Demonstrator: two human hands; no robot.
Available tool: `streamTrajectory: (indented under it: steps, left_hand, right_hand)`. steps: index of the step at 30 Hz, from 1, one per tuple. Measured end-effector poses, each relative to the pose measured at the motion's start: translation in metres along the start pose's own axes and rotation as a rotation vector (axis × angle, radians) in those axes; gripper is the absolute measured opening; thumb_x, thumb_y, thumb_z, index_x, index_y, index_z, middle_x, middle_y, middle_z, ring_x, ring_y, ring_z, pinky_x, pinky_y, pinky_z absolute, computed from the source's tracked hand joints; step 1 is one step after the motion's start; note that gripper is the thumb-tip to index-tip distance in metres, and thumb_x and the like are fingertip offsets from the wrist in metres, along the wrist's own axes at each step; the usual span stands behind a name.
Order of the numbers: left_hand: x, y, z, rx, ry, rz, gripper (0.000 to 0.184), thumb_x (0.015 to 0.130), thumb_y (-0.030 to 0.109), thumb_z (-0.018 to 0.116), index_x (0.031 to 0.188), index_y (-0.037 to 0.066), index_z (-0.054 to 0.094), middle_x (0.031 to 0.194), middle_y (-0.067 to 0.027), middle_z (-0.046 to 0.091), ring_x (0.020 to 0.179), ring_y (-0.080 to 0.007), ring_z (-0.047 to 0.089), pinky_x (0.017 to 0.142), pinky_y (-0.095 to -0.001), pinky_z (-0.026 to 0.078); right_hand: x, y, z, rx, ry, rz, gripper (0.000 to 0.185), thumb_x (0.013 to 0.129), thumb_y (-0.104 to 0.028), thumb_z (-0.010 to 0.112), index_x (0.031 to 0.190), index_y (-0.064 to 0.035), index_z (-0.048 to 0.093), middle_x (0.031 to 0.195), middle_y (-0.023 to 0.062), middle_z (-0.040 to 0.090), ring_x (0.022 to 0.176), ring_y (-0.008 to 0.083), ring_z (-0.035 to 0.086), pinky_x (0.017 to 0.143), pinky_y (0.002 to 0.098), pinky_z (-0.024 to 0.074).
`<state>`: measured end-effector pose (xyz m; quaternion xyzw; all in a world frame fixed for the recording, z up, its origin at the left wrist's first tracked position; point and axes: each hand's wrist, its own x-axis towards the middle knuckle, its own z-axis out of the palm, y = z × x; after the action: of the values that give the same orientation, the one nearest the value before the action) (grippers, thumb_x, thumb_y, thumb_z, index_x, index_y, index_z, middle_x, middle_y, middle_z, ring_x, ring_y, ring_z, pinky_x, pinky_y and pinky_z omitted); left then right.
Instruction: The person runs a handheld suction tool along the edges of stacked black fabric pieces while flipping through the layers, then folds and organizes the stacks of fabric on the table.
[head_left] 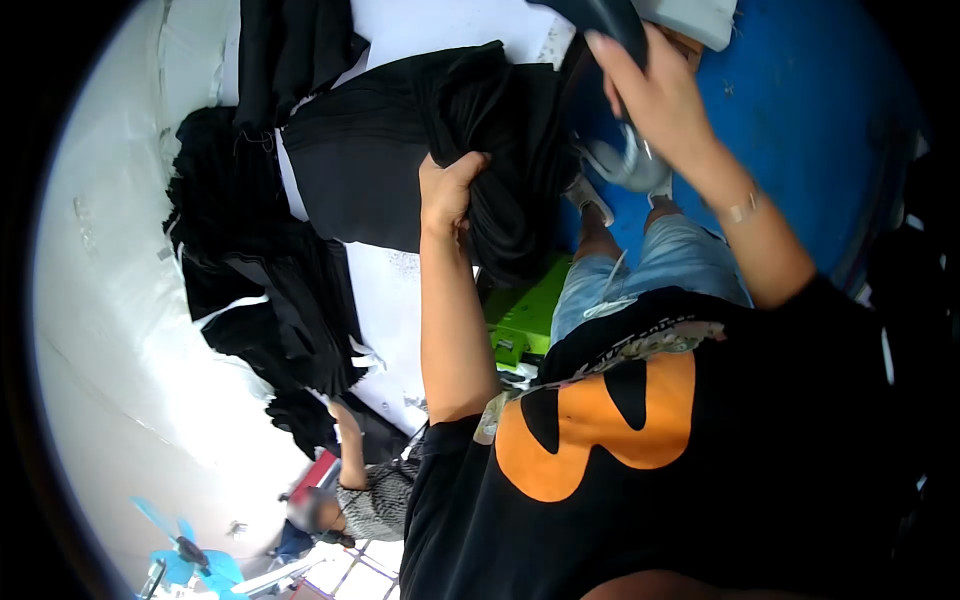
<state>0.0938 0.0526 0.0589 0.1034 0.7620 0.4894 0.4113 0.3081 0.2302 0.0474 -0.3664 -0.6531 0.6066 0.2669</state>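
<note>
My left hand is closed, thumb on top, around a bunched fold of black cloth. The cloth hangs over the near edge of the white table, and a flatter part of it spreads away to the left. Higher up and to the right, my right hand is wrapped around a dark curved tool. Part of that tool is cut off at the top edge, so I cannot make out its kind. A blurred pale grey loop hangs below this hand.
Black garments or cloth pieces lie piled along the far side of the white table. A green box stands under it, beside my legs. Blue floor stretches to the right. Another person reaches onto the table; a blue fan is beyond.
</note>
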Motion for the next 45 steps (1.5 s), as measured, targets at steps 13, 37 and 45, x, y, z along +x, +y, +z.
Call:
streamTrajectory:
  steps: [13,37,45]
  left_hand:
    - [0.014,-0.002,-0.048,0.004,-0.197,-0.152,0.031,0.071,0.001,0.070,0.100,-0.008,0.068,0.087,-0.0112,0.070,0.077,-0.0207,0.067,0.072,-0.0324,0.056]
    - [-0.139,-0.069,-0.053,1.219,-0.045,0.790,0.048,0.071,0.000,0.065,0.119,0.005,0.067,0.125,-0.0139,0.068,0.099,-0.0320,0.068,0.084,-0.0398,0.057]
    - [-0.252,-0.137,-0.246,1.626,0.351,0.074,0.048,0.074,-0.001,0.061,0.121,0.006,0.070,0.138,-0.0146,0.062,0.130,-0.0333,0.055,0.109,-0.0449,0.042]
  right_hand:
    - [-0.024,-0.029,0.065,-0.344,-0.109,-0.211,0.049,0.096,-0.041,0.066,0.112,0.0047,0.063,0.082,0.0204,0.071,0.077,0.0341,0.071,0.069,0.0407,0.0543]
    - [-0.002,-0.054,0.021,-0.056,-0.129,-0.099,0.040,0.098,-0.039,0.065,0.090,0.0003,0.062,0.062,0.0045,0.059,0.050,0.0119,0.056,0.049,0.0275,0.0438]
    - [-0.021,-0.043,0.052,-0.120,-0.337,-0.036,0.041,0.098,-0.039,0.067,0.094,0.0010,0.060,0.063,0.0049,0.058,0.050,0.0113,0.055,0.047,0.0272,0.0446]
